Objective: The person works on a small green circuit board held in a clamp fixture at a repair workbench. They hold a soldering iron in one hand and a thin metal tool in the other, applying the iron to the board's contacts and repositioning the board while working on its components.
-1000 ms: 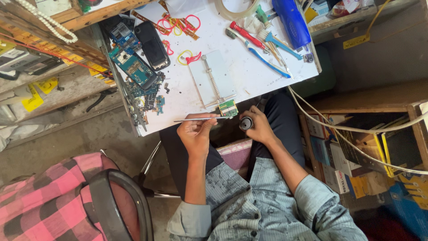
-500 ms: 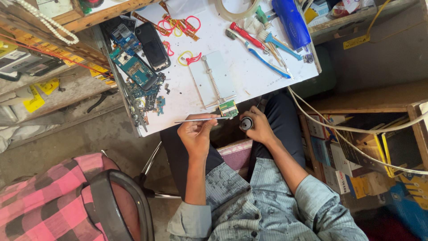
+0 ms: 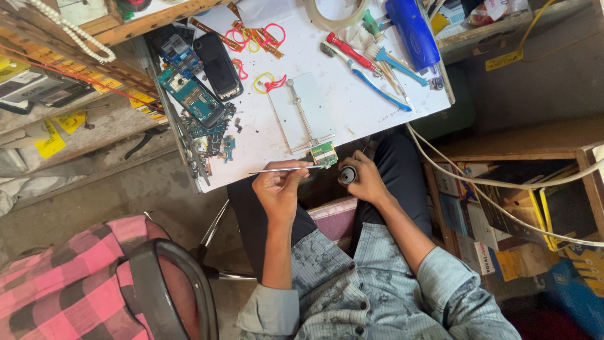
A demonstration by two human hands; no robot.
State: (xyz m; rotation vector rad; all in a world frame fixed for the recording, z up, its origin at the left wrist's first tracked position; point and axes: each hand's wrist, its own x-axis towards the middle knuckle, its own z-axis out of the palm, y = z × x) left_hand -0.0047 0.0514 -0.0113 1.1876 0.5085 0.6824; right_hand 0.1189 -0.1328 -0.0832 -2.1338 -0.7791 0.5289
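Green circuit board (image 3: 324,153) clamped in metal holder (image 3: 302,116) at white table (image 3: 352,94) near edge. Left hand (image 3: 277,189) pinches tweezers (image 3: 283,169) at board; right hand (image 3: 363,182) closed round black cylindrical tool (image 3: 346,174). Board work looks mid-way, nothing lifted off.

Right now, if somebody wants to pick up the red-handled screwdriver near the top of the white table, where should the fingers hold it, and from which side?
Grip the red-handled screwdriver by its thick red handle, from above. It lies flat and slanted on the white table, and the blue toothbrushes crowd its thin metal end, so the handle end looks easier to reach.
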